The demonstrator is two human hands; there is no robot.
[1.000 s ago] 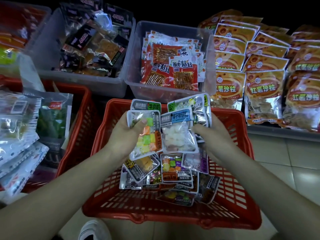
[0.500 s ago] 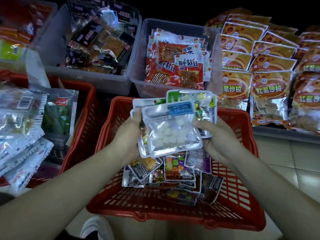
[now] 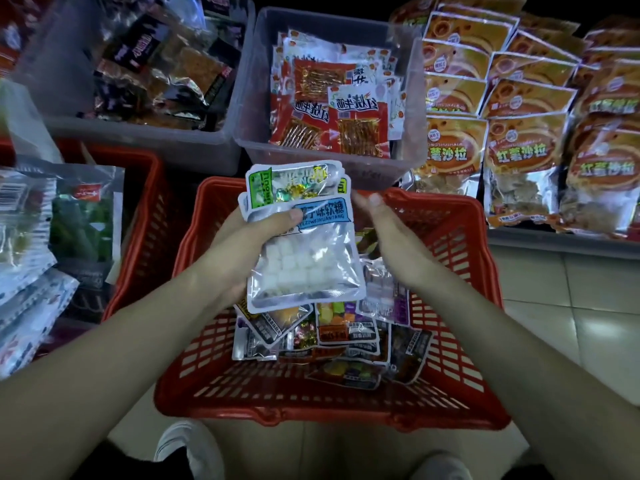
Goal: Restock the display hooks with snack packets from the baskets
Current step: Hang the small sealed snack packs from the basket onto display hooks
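Observation:
My left hand [image 3: 239,251] grips a stack of candy packets [image 3: 304,261] above the red basket [image 3: 325,407], thumb pressed across the front one. That front packet is clear with white cubes and a blue label; a green-labelled one sticks out behind it. Just right of the stack, my right hand [image 3: 388,240] hovers with straight fingers and holds nothing. Several more small candy packets [image 3: 346,334] lie in the basket's bottom. No display hooks are in view.
A clear bin of red snack packets [image 3: 332,109] sits behind the basket, with a second bin of dark packets [image 3: 156,71] to its left. Orange bags [image 3: 526,133] fill a shelf at right. Another red basket [image 3: 138,237] and loose bags stand at left. My shoes show below.
My right hand has let go of the stack and drawn slightly right. The stack has turned upright in my left hand, and the view has moved closer.

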